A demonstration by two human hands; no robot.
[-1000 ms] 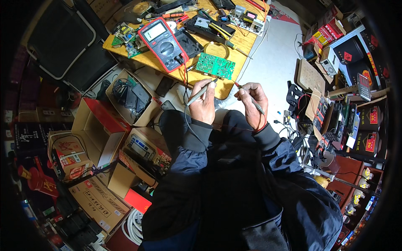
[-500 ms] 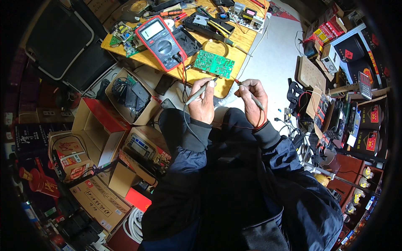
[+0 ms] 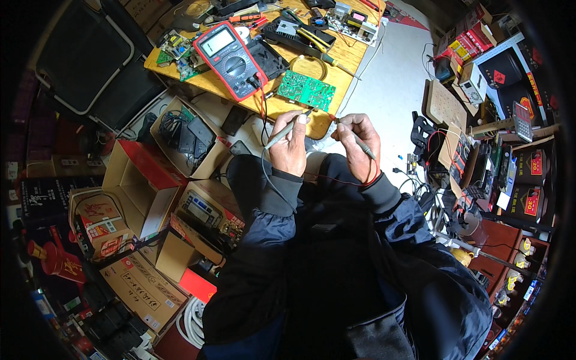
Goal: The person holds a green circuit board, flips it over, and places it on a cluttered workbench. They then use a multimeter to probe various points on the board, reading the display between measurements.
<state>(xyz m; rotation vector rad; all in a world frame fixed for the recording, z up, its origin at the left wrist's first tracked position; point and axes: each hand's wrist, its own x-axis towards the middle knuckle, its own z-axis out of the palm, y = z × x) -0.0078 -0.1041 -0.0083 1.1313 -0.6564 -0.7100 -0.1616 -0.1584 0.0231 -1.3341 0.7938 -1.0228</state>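
Observation:
My left hand [image 3: 289, 145] pinches a grey test probe [image 3: 278, 137], its dark tip just below the near edge of a green circuit board [image 3: 307, 90]. In my right hand [image 3: 359, 147] is another grey test probe [image 3: 363, 146] with a red lead. Its reddish tip points at the board's near right corner; whether either tip touches is too small to tell. The board lies solder side up near the table's front edge. Left of it rests a red-framed multimeter [image 3: 231, 62] with a lit screen, leads plugged into its lower end.
On the wooden table [image 3: 345, 69] lie a screwdriver [image 3: 342, 65], a coil of yellowish wire [image 3: 312, 62], black casings and other circuit boards. Open cardboard boxes [image 3: 144, 189] crowd my left side, near a black chair [image 3: 90, 66]. Cables and electronics clutter the right.
My right hand has shifted slightly left with its probe, bringing the tip closer to the board's near corner. My left hand has hardly moved.

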